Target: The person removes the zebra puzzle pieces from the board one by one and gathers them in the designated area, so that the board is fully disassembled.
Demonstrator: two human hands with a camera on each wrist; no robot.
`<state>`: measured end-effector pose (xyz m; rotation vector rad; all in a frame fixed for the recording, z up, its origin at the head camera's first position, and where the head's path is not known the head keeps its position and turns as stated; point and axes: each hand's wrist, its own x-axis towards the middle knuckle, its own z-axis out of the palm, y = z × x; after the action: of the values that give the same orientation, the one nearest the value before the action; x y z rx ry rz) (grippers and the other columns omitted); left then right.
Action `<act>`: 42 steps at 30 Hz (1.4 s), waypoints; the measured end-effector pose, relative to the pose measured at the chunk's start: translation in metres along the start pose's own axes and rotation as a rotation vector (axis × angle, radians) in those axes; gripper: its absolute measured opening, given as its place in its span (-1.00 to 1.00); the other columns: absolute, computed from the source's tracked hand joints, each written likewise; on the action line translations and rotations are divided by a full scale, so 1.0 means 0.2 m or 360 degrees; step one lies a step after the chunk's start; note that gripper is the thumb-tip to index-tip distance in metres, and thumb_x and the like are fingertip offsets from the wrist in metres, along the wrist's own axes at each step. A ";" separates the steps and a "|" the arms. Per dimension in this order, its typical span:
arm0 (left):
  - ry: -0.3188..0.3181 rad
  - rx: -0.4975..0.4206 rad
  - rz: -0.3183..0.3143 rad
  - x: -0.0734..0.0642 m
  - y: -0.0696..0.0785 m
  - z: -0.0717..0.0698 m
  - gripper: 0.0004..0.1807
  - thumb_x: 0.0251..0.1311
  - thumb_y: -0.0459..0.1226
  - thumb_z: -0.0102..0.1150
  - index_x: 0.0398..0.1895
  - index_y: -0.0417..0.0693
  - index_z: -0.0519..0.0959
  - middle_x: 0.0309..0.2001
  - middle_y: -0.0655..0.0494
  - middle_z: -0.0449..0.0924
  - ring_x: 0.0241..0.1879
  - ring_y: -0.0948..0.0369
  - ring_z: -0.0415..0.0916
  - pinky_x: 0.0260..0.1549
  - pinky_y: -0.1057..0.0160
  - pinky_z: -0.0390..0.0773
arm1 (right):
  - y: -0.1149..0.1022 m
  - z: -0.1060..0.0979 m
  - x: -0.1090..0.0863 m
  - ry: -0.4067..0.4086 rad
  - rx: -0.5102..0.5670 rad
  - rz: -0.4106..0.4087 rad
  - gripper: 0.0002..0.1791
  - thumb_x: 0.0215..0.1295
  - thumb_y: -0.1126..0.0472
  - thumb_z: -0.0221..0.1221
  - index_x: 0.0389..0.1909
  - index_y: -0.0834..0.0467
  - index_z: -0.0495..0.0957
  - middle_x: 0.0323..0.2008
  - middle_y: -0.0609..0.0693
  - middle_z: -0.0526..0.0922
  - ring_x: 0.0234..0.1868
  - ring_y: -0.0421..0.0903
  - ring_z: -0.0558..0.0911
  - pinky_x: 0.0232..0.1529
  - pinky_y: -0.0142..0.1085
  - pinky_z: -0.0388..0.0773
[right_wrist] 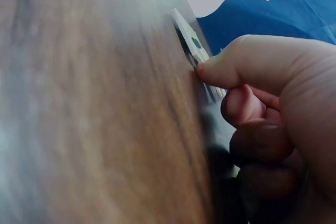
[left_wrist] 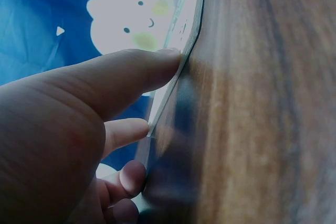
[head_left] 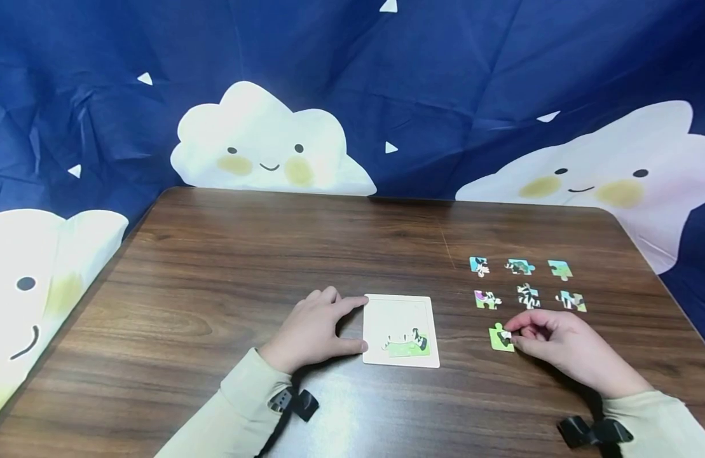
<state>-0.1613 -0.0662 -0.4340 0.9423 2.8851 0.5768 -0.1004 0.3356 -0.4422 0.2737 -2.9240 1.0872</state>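
Note:
My right hand [head_left: 558, 340] pinches a green jigsaw piece [head_left: 499, 339] with a black-and-white patch between thumb and forefinger. In the right wrist view, one edge of that green piece [right_wrist: 186, 30] lifts off the tabletop, with the thumb at its near side. Left of it lies a square cream puzzle board [head_left: 395, 312]. Green puzzle pieces [head_left: 408, 348] with a black-and-white animal fill its lower right part. My left hand [head_left: 314, 327] touches the board's left side with extended thumb and forefinger, its other fingers loosely bent.
Several loose puzzle pieces [head_left: 527, 296] lie in two rows beyond my right hand. Everything stands on a brown wooden table [head_left: 215, 254]. Behind its far edge hangs a blue cloth [head_left: 421, 83] with smiling clouds.

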 end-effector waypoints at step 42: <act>-0.0057 0.0101 -0.0047 0.00 0.00 -0.03 -0.20 0.03 0.26 0.33 0.40 0.35 0.44 -0.20 0.19 0.41 -0.29 0.21 0.29 -0.28 0.23 0.34 | -0.62 0.44 0.17 0.0036 -0.0382 -0.0613 -0.75 0.02 0.17 0.45 -0.34 -0.15 0.58 -0.40 -0.41 0.47 -0.41 -0.38 0.42 -0.36 -0.36 0.42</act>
<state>-0.1620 -0.0684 -0.4293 0.9068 2.8963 0.4640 -0.1094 0.1801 -0.4263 0.7694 -2.7746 0.6742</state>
